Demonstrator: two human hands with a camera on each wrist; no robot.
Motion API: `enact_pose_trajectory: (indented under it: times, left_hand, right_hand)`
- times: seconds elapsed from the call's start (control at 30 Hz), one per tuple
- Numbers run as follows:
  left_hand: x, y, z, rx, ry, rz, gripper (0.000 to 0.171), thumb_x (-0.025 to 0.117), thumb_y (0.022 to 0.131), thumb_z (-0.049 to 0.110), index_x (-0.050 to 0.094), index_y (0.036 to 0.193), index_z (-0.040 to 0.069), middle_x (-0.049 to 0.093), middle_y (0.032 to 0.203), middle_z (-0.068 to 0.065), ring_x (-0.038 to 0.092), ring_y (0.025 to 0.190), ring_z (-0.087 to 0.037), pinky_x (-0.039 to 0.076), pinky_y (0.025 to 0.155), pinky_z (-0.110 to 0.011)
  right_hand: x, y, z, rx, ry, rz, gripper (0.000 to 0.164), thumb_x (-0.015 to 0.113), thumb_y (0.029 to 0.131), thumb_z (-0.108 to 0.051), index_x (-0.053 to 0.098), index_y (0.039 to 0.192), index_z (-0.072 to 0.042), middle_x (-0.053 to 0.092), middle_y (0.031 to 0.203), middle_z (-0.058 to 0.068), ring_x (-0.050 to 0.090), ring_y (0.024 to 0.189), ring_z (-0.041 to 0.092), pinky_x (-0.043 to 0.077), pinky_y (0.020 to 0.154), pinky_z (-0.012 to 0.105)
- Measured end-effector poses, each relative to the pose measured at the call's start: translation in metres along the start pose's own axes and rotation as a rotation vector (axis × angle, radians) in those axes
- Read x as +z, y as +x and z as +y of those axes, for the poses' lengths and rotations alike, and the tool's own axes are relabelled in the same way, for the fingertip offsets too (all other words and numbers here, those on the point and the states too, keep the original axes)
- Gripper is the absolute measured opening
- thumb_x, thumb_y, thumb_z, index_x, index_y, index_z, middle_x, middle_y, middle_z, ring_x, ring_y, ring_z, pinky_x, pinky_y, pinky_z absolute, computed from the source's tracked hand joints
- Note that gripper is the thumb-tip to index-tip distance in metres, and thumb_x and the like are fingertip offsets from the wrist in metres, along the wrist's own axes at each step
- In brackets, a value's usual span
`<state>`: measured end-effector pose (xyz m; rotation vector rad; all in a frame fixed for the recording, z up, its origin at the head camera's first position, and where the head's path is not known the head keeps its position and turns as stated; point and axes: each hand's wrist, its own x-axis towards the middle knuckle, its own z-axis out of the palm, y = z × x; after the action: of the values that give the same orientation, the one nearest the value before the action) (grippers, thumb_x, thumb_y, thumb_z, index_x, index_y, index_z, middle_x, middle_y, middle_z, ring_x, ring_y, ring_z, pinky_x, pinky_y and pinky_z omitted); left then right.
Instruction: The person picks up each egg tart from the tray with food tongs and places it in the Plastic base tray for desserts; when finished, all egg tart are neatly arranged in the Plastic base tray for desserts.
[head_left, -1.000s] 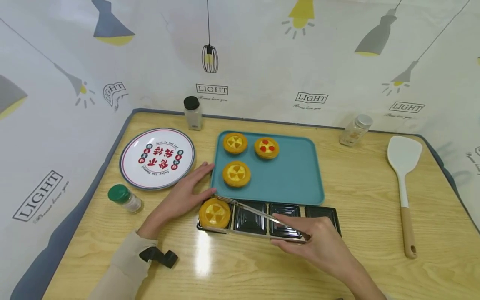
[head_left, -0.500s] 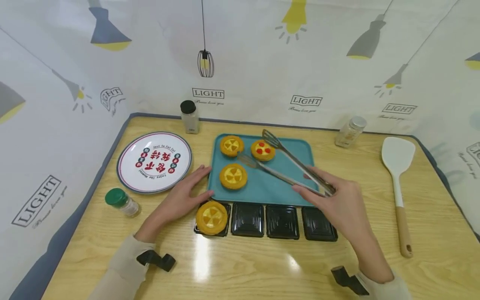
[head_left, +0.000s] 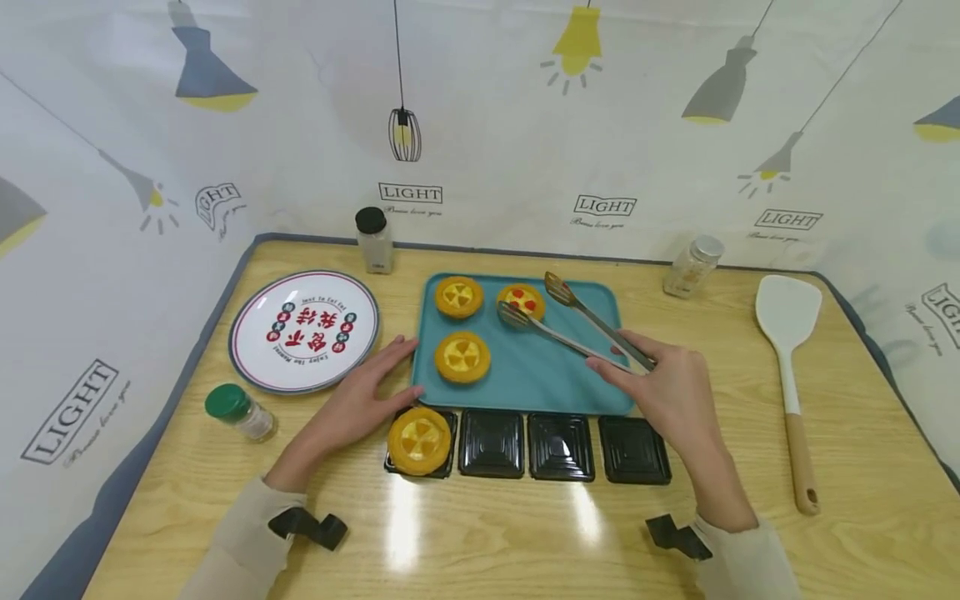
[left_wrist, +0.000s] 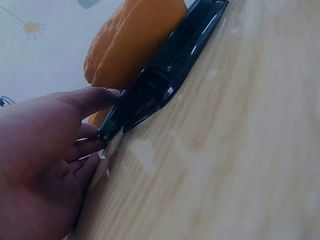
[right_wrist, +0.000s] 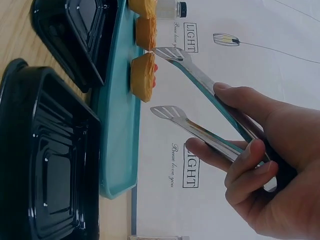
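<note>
My right hand (head_left: 671, 379) grips metal tongs (head_left: 566, 340), their arms spread with nothing between the tips. Those tips hover above the tart with red toppings (head_left: 519, 302) on the teal tray (head_left: 555, 375); the right wrist view shows them a little apart from this tart. Two tarts with yellow toppings, a far one (head_left: 459, 297) and a nearer one (head_left: 462, 357), sit at the tray's left. My left hand (head_left: 358, 408) lies at the tray's left edge, fingers extended, fingertips touching it. Another yellow tart (head_left: 420, 442) rests in the leftmost black container (head_left: 442, 472).
Several black square containers (head_left: 491, 444) line the tray's near side. To the left are a white plate (head_left: 303, 333) and a green-capped jar (head_left: 240, 412). Behind stand a black-capped jar (head_left: 374, 242) and a silver-capped jar (head_left: 693, 267). A white spatula (head_left: 787, 375) lies at the right.
The tongs have moved from the tart in the leftmost container, over to the red-topped tart, and opened. That container's tart is released. My left hand stays at the tray edge.
</note>
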<state>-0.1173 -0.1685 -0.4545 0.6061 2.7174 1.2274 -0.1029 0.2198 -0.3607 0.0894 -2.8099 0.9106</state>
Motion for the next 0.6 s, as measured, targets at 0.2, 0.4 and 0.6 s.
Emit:
enact_pose_trajectory:
  times: [0.2, 0.4, 0.6]
  left_hand:
    - [0.0008, -0.0016, -0.0001, -0.002, 0.003, 0.005, 0.07, 0.064, 0.094, 0.045, 0.035, 0.154, 0.02, 0.025, 0.159, -0.006, 0.022, 0.145, -0.025, 0.02, 0.116, -0.051]
    - [0.001, -0.0014, -0.0008, 0.005, 0.004, 0.011, 0.07, 0.063, 0.094, 0.045, 0.035, 0.153, 0.02, 0.026, 0.159, -0.006, 0.022, 0.145, -0.025, 0.021, 0.116, -0.051]
    - [-0.0003, -0.0012, 0.0007, 0.009, 0.001, 0.01, 0.069, 0.064, 0.095, 0.043, 0.035, 0.153, 0.02, 0.026, 0.159, -0.007, 0.023, 0.145, -0.026, 0.021, 0.115, -0.052]
  right_hand:
    - [0.0043, 0.0009, 0.0021, -0.01, -0.021, -0.007, 0.065, 0.078, 0.078, -0.054, 0.07, 0.121, -0.005, 0.067, 0.063, 0.0, 0.03, 0.036, 0.008, 0.028, 0.031, 0.025]
    - [0.0063, 0.002, 0.004, -0.021, -0.024, 0.004, 0.062, 0.079, 0.079, -0.051, 0.071, 0.12, -0.005, 0.07, 0.068, 0.001, 0.03, 0.037, 0.007, 0.027, 0.032, 0.026]
    - [0.0071, 0.0026, 0.0053, -0.012, -0.015, -0.008, 0.061, 0.078, 0.079, -0.051, 0.072, 0.119, -0.006, 0.068, 0.066, 0.0, 0.032, 0.036, 0.007, 0.028, 0.031, 0.025]
